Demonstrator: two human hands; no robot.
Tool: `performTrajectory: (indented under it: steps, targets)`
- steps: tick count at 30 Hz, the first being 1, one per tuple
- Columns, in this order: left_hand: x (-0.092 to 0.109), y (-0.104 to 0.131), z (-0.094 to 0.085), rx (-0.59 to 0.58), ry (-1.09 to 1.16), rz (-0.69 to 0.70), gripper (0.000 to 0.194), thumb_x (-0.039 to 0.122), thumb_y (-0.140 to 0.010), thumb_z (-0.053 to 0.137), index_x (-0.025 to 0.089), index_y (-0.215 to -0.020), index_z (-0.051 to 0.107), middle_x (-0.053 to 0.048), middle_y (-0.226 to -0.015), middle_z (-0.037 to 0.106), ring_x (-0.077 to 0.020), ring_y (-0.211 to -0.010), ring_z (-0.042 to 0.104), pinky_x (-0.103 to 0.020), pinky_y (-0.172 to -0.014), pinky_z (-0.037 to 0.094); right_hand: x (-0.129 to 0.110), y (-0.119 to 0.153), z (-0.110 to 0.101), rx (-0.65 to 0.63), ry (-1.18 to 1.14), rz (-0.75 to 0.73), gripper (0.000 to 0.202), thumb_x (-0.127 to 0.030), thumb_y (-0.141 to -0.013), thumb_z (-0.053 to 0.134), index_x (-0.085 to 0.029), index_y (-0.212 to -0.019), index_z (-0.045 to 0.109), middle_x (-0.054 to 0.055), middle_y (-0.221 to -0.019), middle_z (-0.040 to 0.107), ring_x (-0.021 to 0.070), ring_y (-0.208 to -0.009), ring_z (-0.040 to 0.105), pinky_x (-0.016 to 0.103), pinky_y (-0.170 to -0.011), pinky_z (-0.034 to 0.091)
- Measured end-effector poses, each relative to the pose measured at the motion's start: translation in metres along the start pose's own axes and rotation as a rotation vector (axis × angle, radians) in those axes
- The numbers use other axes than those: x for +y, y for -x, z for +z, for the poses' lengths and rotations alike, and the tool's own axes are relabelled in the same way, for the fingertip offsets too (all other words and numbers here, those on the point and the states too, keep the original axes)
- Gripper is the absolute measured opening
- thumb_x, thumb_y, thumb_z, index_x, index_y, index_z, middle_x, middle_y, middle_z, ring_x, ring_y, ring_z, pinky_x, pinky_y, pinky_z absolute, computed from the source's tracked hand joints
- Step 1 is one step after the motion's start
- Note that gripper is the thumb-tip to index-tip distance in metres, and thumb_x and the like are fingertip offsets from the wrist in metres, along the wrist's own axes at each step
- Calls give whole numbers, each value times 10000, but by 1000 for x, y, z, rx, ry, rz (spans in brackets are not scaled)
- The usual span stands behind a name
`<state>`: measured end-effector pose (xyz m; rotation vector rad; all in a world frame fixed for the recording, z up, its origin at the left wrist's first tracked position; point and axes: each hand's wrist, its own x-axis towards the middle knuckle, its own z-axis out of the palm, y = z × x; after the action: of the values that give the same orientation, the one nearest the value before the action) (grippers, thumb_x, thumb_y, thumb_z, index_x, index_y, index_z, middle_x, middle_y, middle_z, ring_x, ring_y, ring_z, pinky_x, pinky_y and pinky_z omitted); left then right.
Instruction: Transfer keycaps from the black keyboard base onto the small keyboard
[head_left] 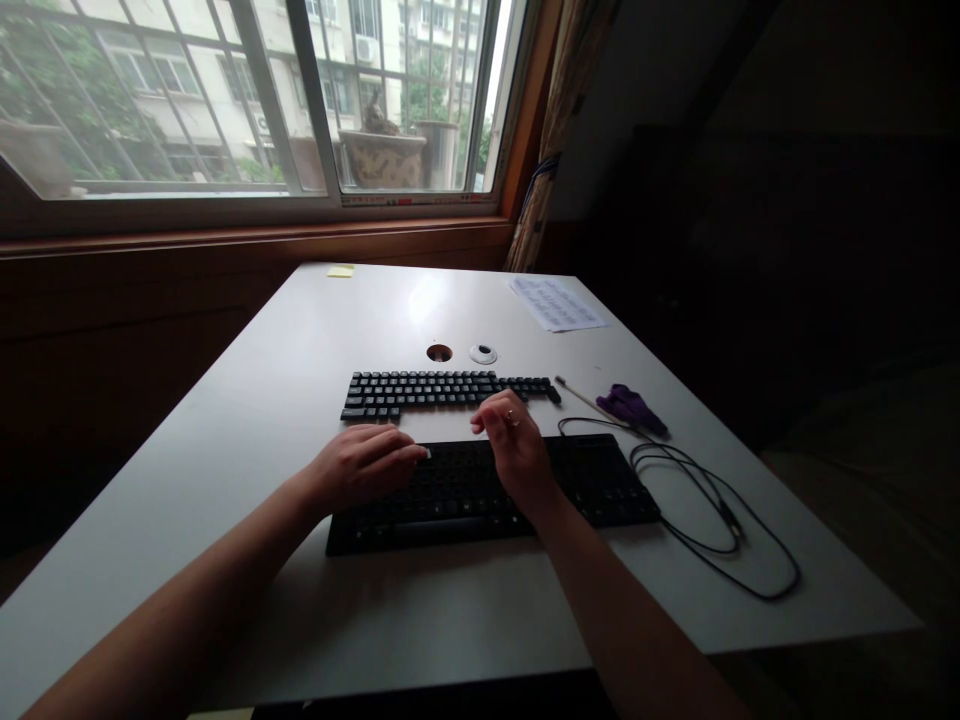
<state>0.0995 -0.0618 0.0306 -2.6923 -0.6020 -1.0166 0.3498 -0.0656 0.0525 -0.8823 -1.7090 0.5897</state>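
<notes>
A black keyboard (600, 480) lies near the front of the desk, its lower rows still carrying keycaps. Its upper left part looks bare of caps, though it is dark and partly covered. Over that left part is my left hand (367, 462), fingers pressed together, with a small pale spot at the tips that I cannot identify. My right hand (514, 440), wearing a ring, hovers above the middle of the keyboard with its fingers curled together; what they hold, if anything, is hidden. Just behind, loose black keycaps (420, 388) stand in rows on the desk.
A thin stick-like brush (585, 393) and a purple cloth (631, 408) lie right of the keycaps. The black cable (750, 583) loops at the right. Behind are a cable hole (439, 353), its white cover (484, 354), a printed paper (559, 304) and yellow notes (340, 271).
</notes>
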Motion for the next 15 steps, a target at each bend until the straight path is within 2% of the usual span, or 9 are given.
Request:
performTrajectory:
  steps: [4, 6, 9, 15]
  targets:
    - [-2, 1, -3, 2, -34, 30, 265, 149, -866, 624, 185, -1127, 594, -32, -886, 676, -129, -748, 618, -263, -680, 527, 4, 2, 5, -255, -13, -44, 208, -351, -970, 522, -205, -946, 668, 15, -836, 580, 138, -760, 552, 282, -720, 453]
    - [-3, 1, -4, -9, -40, 43, 278, 157, -866, 631, 179, -1140, 586, -39, -897, 677, -137, -765, 619, -272, -686, 529, 5, 4, 8, -334, -16, -45, 189, -373, -917, 614, -206, -955, 694, 4, -812, 582, 127, -725, 546, 266, -696, 450]
    - [-5, 2, -5, -29, -27, 46, 301, 158, -867, 634, 176, -1161, 572, -43, -902, 677, -143, -766, 618, -273, -673, 524, 6, 5, 11, -374, -14, -29, 209, -387, -859, 687, -207, -961, 717, -10, -769, 564, 113, -667, 523, 247, -652, 444]
    - [-3, -2, -9, -45, -32, 73, 316, 189, -903, 599, 185, -1214, 549, -37, -897, 668, -141, -752, 626, -269, -649, 514, 11, 6, 13, -398, 27, -4, 245, -409, -868, 670, -221, -1013, 728, -9, -760, 568, 116, -666, 528, 251, -658, 447]
